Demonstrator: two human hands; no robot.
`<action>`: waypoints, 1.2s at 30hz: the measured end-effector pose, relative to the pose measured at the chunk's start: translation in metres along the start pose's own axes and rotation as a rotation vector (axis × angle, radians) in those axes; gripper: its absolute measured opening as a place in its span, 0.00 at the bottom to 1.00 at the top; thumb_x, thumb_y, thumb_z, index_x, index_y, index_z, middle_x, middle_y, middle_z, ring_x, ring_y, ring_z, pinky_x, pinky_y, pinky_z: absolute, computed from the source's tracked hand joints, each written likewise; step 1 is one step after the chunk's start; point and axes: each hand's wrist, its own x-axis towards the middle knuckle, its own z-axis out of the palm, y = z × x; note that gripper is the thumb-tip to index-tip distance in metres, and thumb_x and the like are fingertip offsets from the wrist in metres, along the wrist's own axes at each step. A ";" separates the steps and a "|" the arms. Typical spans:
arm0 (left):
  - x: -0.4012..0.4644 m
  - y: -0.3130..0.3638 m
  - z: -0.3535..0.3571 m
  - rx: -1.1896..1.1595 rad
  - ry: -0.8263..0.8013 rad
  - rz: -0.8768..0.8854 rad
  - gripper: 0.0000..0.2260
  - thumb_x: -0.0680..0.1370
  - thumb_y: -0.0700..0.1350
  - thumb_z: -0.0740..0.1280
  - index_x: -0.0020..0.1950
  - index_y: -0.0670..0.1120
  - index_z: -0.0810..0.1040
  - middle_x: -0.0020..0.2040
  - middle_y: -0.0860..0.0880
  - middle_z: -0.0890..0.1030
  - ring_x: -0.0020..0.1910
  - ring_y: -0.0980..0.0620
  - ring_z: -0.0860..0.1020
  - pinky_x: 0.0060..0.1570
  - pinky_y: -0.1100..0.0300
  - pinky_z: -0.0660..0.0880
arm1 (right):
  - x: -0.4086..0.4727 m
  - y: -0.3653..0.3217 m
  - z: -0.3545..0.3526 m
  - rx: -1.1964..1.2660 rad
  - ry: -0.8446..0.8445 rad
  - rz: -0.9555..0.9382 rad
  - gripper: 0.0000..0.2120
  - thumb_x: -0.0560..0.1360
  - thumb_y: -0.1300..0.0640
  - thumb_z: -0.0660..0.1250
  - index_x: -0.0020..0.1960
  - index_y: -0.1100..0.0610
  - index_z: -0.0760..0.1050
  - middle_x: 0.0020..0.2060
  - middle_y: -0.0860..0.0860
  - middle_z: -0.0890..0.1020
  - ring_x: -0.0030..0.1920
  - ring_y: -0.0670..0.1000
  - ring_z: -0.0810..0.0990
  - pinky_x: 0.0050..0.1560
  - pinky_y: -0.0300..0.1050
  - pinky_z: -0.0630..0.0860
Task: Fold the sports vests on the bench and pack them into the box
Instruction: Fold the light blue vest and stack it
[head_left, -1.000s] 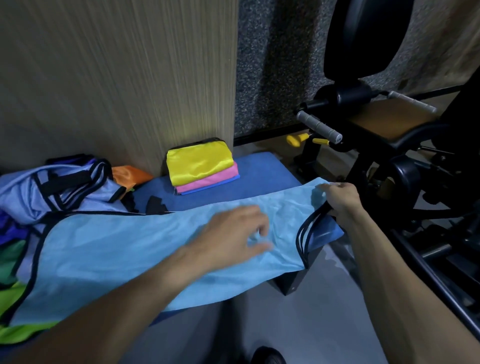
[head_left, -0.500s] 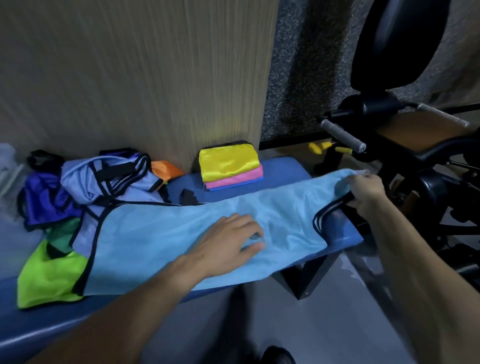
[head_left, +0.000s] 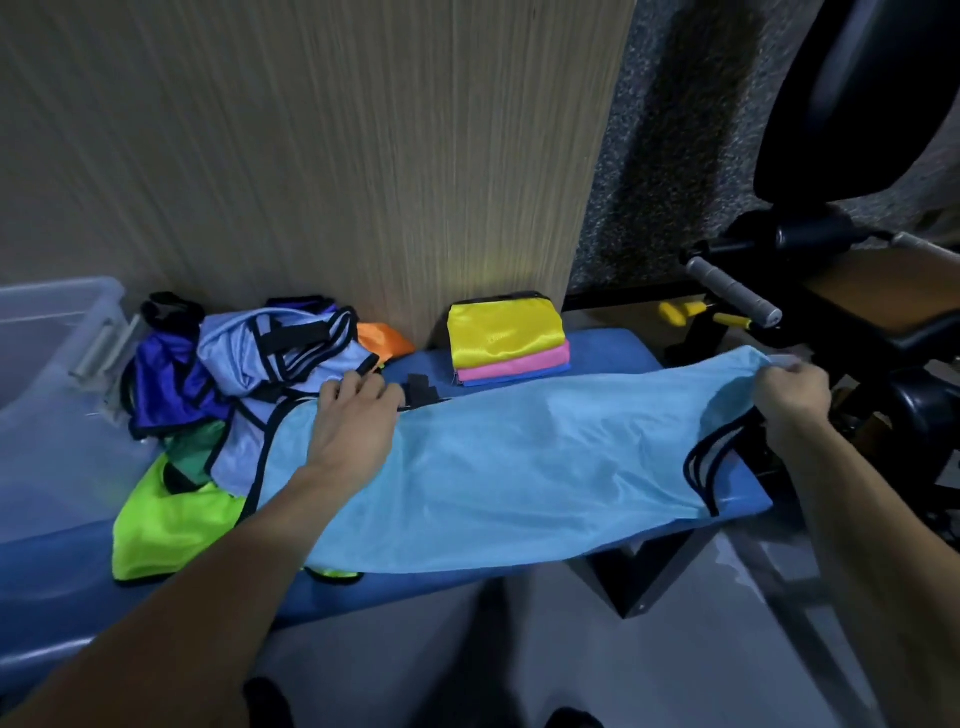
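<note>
A light blue vest (head_left: 519, 457) with black trim lies spread lengthwise along the blue bench (head_left: 602, 343). My left hand (head_left: 356, 421) lies on its far left edge with fingers stretched toward the black trim. My right hand (head_left: 792, 392) grips the vest's shoulder end at the bench's right end. A stack of folded vests (head_left: 506, 338), yellow over pink over blue, sits against the wall. A heap of unfolded vests (head_left: 260, 374), lavender, purple, green, neon green and orange, lies at the left. A clear plastic box (head_left: 52, 364) stands at the far left.
A wood-grain wall panel (head_left: 311, 156) runs behind the bench. Black gym equipment (head_left: 857, 270) with a grey grip handle and a padded seat stands close at the right. The grey floor (head_left: 519, 649) lies below the bench, with my shoes at the bottom edge.
My left hand slid left along the light blue vest, from its middle to its far left edge. My right hand kept its hold on the shoulder end. The view shifted left, revealing the box.
</note>
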 end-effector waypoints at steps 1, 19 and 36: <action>0.000 0.014 -0.004 -0.002 0.018 0.001 0.19 0.64 0.34 0.75 0.52 0.47 0.81 0.48 0.45 0.78 0.48 0.40 0.74 0.49 0.47 0.67 | -0.001 0.003 -0.003 -0.026 -0.006 0.007 0.17 0.77 0.62 0.57 0.60 0.54 0.81 0.52 0.57 0.81 0.55 0.61 0.81 0.56 0.53 0.78; 0.016 0.119 -0.056 -0.874 -0.370 0.365 0.16 0.80 0.40 0.64 0.67 0.49 0.80 0.69 0.51 0.79 0.70 0.52 0.74 0.69 0.58 0.68 | -0.151 -0.096 0.049 0.013 -0.321 -0.516 0.12 0.77 0.56 0.63 0.37 0.58 0.76 0.30 0.47 0.76 0.34 0.49 0.73 0.36 0.46 0.70; -0.021 -0.064 -0.054 -1.216 -0.330 -0.704 0.12 0.78 0.54 0.70 0.57 0.49 0.82 0.51 0.49 0.83 0.51 0.50 0.81 0.47 0.57 0.75 | -0.320 -0.034 0.194 -0.213 -1.178 -0.639 0.23 0.74 0.62 0.63 0.68 0.53 0.75 0.61 0.46 0.80 0.56 0.47 0.79 0.53 0.41 0.75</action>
